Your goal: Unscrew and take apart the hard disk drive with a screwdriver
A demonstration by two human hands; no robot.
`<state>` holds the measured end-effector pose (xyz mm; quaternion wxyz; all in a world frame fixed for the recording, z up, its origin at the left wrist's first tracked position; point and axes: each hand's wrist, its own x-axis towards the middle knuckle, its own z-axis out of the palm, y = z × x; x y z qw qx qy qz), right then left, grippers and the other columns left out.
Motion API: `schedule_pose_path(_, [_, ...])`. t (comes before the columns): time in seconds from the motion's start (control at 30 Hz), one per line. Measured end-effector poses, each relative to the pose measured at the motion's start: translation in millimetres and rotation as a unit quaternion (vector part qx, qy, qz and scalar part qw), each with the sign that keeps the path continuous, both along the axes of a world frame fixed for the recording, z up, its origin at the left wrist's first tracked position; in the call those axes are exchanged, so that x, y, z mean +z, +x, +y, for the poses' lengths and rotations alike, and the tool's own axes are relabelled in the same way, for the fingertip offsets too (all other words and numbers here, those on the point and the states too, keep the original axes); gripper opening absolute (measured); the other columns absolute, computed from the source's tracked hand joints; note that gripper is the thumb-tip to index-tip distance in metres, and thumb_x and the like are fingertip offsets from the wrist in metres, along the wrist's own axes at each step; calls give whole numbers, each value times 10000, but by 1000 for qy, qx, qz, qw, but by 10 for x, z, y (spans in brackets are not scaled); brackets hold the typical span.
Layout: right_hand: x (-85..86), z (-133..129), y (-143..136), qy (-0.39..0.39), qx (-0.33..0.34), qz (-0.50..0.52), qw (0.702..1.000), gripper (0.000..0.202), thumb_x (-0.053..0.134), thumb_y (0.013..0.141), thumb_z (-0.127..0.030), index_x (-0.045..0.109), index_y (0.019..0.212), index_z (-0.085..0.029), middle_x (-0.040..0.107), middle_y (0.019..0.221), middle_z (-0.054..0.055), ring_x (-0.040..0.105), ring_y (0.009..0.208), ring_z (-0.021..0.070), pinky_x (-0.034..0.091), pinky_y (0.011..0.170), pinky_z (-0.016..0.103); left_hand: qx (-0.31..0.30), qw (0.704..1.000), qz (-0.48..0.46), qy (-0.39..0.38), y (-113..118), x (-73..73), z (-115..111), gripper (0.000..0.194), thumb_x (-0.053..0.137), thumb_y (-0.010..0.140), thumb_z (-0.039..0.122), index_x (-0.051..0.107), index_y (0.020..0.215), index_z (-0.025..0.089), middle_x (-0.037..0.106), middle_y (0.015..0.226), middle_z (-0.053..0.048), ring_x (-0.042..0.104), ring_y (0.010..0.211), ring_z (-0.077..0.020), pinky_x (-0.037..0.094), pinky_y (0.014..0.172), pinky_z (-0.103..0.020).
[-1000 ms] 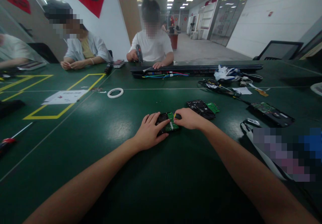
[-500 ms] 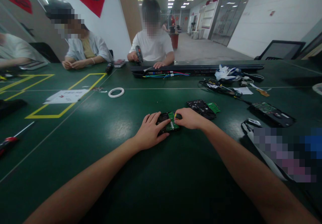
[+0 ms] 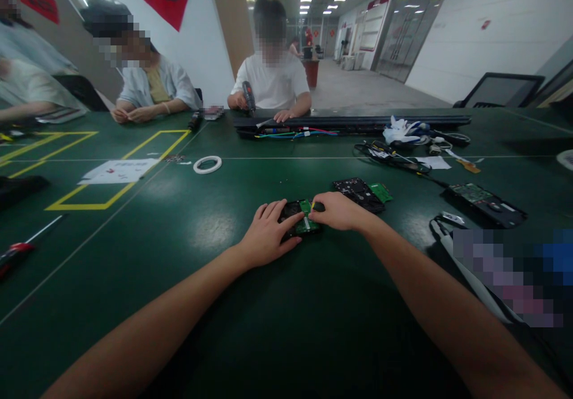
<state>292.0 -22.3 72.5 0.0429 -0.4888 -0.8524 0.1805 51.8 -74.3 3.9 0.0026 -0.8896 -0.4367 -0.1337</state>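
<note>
A small black device with a green circuit board (image 3: 307, 226) lies on the green table (image 3: 250, 327). My left hand (image 3: 270, 235) rests over its left part, fingers spread, the fingertips on the device. Held in my right hand (image 3: 335, 210) is a short screwdriver with a black and yellow handle (image 3: 319, 206), above the board's right side. Its tip is hidden. Just behind my right hand sit an opened black casing (image 3: 356, 192) and a loose green board (image 3: 381, 192).
Rightward are another opened device (image 3: 486, 203), cables (image 3: 389, 155) and white gloves (image 3: 403, 130). A long black panel (image 3: 353, 125) lies before a person holding a power tool (image 3: 248, 95). Leftward are a white tape ring (image 3: 207, 165), papers (image 3: 119, 171) and a red-handled screwdriver (image 3: 20, 249).
The handle in my right hand has turned slightly. Both hands stay in place. At the far left, another person has come into view behind the seated one.
</note>
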Motion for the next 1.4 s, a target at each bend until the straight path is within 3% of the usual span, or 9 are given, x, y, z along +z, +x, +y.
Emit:
schedule_pose_path(0.23, [110, 6, 33, 9, -48, 66, 997, 297, 599, 958, -464, 693, 903, -188, 737, 946, 98, 647, 840, 224, 436, 712, 321, 6, 1000, 15, 9, 2, 2, 0, 616, 571, 1004, 577, 447, 1569, 366, 350, 1631, -144, 358, 1475, -413, 339, 1149, -658])
schedule_pose_path(0.33, [154, -1, 55, 7, -73, 125, 989, 201, 582, 945, -333, 685, 1035, -185, 741, 993, 92, 650, 873, 218, 458, 755, 320, 7, 1000, 11, 8, 5, 4, -13, 602, 565, 1008, 569, 457, 1564, 361, 349, 1630, -151, 362, 1470, -418, 343, 1142, -656])
schedule_pose_path(0.47, [248, -15, 123, 22, -80, 168, 982, 260, 567, 902, -236, 670, 1135, -184, 729, 933, 67, 641, 825, 211, 454, 747, 326, 10, 1000, 7, 8, 9, 10, -29, 598, 560, 1012, 566, 456, 1564, 362, 340, 1637, -145, 353, 1480, -412, 333, 1153, -651])
schedule_pose_path(0.57, [364, -31, 198, 101, -48, 184, 977, 219, 625, 924, -360, 681, 1063, -200, 714, 964, 62, 619, 842, 211, 439, 763, 331, 9, 1000, 5, 8, 13, 9, -28, 607, 562, 1009, 574, 451, 1567, 363, 339, 1642, -136, 345, 1487, -411, 327, 1160, -650])
schedule_pose_path(0.7, [479, -68, 257, 148, -67, 172, 972, 273, 651, 933, -470, 647, 994, -203, 691, 894, 56, 596, 781, 201, 414, 721, 329, 11, 1000, 8, 8, 18, 4, -17, 605, 559, 1010, 572, 458, 1565, 355, 327, 1648, -143, 337, 1492, -416, 314, 1167, -651])
schedule_pose_path(0.9, [446, -107, 178, 160, -96, 177, 966, 168, 616, 939, -355, 614, 1021, -208, 690, 844, 55, 612, 747, 205, 421, 730, 340, 9, 1000, 5, 10, 24, 4, -13, 600, 566, 1005, 575, 473, 1556, 357, 343, 1642, -141, 357, 1476, -417, 329, 1155, -643])
schedule_pose_path(1.2, [426, -114, 142, 174, -82, 168, 967, 139, 584, 942, -336, 593, 1007, -214, 676, 792, 45, 592, 677, 196, 412, 705, 343, 9, 1000, 6, 10, 21, 2, -7, 606, 572, 1002, 572, 470, 1560, 358, 344, 1638, -144, 350, 1481, -416, 320, 1161, -646])
schedule_pose_path(1.4, [424, -117, 133, 185, -82, 163, 966, 147, 587, 941, -345, 598, 1009, -215, 695, 855, 58, 607, 729, 208, 416, 731, 346, 10, 1000, 0, 7, 24, 3, -6, 608, 570, 1002, 576, 466, 1562, 364, 341, 1645, -130, 344, 1486, -414, 316, 1168, -648])
